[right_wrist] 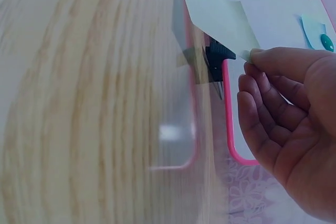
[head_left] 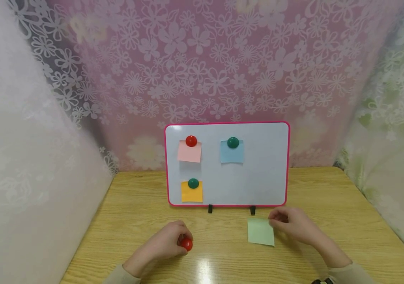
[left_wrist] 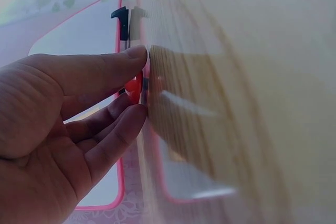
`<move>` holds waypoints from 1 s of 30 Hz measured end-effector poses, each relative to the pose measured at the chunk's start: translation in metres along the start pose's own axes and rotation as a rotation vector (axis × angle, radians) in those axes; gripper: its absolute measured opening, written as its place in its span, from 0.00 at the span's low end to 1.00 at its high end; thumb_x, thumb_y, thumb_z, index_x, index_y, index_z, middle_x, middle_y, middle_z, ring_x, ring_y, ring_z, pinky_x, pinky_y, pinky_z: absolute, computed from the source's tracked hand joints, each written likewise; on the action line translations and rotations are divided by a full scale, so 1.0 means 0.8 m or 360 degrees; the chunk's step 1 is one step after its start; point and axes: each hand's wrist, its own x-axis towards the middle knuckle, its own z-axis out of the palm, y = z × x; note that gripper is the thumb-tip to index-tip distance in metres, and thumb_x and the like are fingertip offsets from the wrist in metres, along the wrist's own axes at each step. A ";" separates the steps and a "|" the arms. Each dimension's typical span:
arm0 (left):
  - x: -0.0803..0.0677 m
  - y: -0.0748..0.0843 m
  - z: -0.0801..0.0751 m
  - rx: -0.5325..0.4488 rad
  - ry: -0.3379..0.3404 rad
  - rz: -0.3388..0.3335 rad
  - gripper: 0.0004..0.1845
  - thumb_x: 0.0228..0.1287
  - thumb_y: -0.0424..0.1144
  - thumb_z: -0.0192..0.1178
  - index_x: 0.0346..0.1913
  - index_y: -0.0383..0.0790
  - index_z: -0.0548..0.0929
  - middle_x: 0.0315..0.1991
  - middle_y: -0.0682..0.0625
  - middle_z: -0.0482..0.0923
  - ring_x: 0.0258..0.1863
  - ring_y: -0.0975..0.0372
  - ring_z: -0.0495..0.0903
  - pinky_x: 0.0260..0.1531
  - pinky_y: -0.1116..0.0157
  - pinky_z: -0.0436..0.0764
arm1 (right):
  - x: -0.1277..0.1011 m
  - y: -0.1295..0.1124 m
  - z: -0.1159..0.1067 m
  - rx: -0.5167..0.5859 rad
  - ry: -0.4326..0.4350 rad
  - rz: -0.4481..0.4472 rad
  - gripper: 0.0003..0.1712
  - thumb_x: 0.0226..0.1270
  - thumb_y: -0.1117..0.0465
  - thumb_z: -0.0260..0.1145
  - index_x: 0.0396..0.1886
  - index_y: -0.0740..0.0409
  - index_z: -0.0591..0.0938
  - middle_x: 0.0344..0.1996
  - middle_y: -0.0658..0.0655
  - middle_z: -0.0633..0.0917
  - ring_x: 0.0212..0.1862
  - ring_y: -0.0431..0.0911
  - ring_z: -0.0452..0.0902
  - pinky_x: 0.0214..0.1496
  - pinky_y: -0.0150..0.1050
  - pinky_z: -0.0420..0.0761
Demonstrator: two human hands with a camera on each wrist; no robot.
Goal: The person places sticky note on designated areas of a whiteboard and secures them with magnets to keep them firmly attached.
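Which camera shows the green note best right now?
Head view: the whole green note lies on the table, its corner pinched by the right hand. The right wrist view shows it close but skewed; the left wrist view catches only a corner.

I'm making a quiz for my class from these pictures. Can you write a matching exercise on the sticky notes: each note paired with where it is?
Notes:
1. pink note
2. blue note
3. orange note
4. green note

Places:
A. on the table, pinched by the right hand
B. whiteboard, upper left
C. whiteboard, lower left
D. whiteboard, top middle

Pairs: 1-B, 2-D, 3-C, 4-A
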 end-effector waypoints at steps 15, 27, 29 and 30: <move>0.001 -0.001 0.000 -0.0044 0.0022 -0.0033 0.15 0.57 0.32 0.82 0.46 0.45 0.91 0.41 0.60 0.79 0.37 0.67 0.78 0.39 0.69 0.81 | 0.003 -0.009 0.002 0.0023 0.0059 0.0018 0.09 0.76 0.53 0.72 0.46 0.53 0.88 0.38 0.47 0.88 0.41 0.43 0.84 0.42 0.37 0.84; 0.008 0.001 0.002 0.0004 0.0125 -0.0014 0.16 0.59 0.35 0.81 0.50 0.45 0.91 0.42 0.62 0.78 0.39 0.66 0.76 0.40 0.69 0.81 | 0.011 -0.010 0.007 0.0056 0.0106 0.0003 0.09 0.77 0.51 0.72 0.46 0.50 0.89 0.37 0.46 0.88 0.41 0.44 0.85 0.42 0.37 0.84; 0.010 0.002 0.003 -0.0002 0.0157 -0.0002 0.17 0.59 0.35 0.81 0.51 0.45 0.91 0.42 0.61 0.78 0.39 0.65 0.76 0.39 0.69 0.81 | 0.013 -0.009 0.009 0.0057 0.0112 -0.0004 0.09 0.77 0.51 0.72 0.46 0.50 0.89 0.38 0.46 0.88 0.41 0.44 0.85 0.42 0.37 0.84; 0.011 0.002 0.004 -0.0002 0.0174 0.0006 0.17 0.59 0.35 0.81 0.50 0.45 0.91 0.42 0.61 0.78 0.39 0.65 0.76 0.39 0.69 0.81 | 0.014 -0.009 0.009 0.0059 0.0112 -0.0006 0.09 0.77 0.51 0.72 0.46 0.50 0.89 0.38 0.46 0.88 0.42 0.44 0.85 0.43 0.37 0.84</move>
